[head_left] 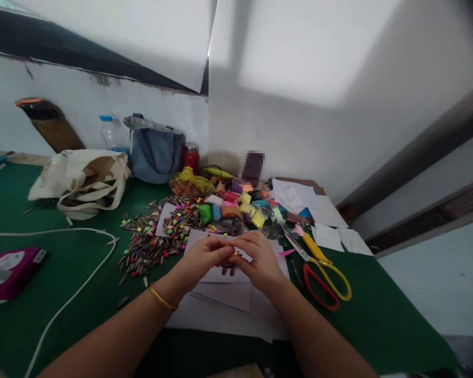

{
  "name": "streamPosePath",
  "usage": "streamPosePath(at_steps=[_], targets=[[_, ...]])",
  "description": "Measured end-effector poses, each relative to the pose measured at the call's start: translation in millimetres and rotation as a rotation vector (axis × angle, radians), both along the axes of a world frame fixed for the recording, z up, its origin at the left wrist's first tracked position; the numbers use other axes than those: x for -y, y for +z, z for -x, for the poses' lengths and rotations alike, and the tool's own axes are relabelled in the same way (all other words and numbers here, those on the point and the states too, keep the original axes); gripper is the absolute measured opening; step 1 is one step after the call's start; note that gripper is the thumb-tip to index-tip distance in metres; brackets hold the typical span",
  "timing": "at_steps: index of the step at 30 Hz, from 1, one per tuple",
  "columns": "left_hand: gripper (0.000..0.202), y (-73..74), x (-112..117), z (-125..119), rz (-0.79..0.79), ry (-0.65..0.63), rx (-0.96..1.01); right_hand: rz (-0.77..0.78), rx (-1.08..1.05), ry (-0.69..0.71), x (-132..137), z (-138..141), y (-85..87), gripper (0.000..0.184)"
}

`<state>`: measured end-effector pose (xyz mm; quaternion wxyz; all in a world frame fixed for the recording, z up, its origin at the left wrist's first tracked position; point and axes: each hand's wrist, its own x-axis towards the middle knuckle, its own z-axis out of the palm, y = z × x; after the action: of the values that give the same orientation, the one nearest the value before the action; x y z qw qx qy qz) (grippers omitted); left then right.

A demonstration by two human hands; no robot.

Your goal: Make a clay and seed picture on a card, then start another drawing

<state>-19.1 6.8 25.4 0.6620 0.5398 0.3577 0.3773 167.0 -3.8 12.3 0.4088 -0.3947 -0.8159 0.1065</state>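
My left hand (205,258) and my right hand (258,260) meet over white paper (224,303), fingertips pinched close together. Between them shows a small piece with red and yellow bits (234,253), mostly covered by the fingers. Just below it, dark seed-like shapes (227,271) poke out; whether they belong to the same piece I cannot tell. Left of the hands spreads a heap of striped sunflower seeds (147,247), mixed with small coloured balls. Beyond my fingers lie several bagged blocks of coloured modelling clay (230,211).
Scissors with red and yellow handles (323,275) lie right of my right hand. A white cable (76,289) curves across the green tabletop (382,315) near a purple packet (13,273). Along the wall stand a canvas bag (82,176), a blue bag (155,155) and a red-bodied jar (191,157).
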Motion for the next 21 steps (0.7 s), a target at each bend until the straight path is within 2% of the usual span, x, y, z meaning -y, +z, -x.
streamPosePath(at_steps=[7, 13, 19, 21], targets=[[0.03, -10.5, 0.1, -1.6, 0.081, -0.036, 0.062, 0.043, -0.006, 0.001, -0.3, 0.0, 0.5, 0.018], [0.035, -8.4, -0.3, -3.2, 0.047, -0.03, 0.06, 0.092, 0.017, 0.017, 2.7, 6.3, 3.1, 0.013], [0.032, -7.7, -0.9, -3.6, 0.077, 0.009, 0.102, 0.187, -0.163, -0.096, 3.1, 6.1, -0.7, 0.01], [0.033, -8.9, -1.3, -3.0, 0.1, 0.034, 0.119, 0.229, -0.223, -0.094, 2.4, 4.1, -1.5, 0.009]])
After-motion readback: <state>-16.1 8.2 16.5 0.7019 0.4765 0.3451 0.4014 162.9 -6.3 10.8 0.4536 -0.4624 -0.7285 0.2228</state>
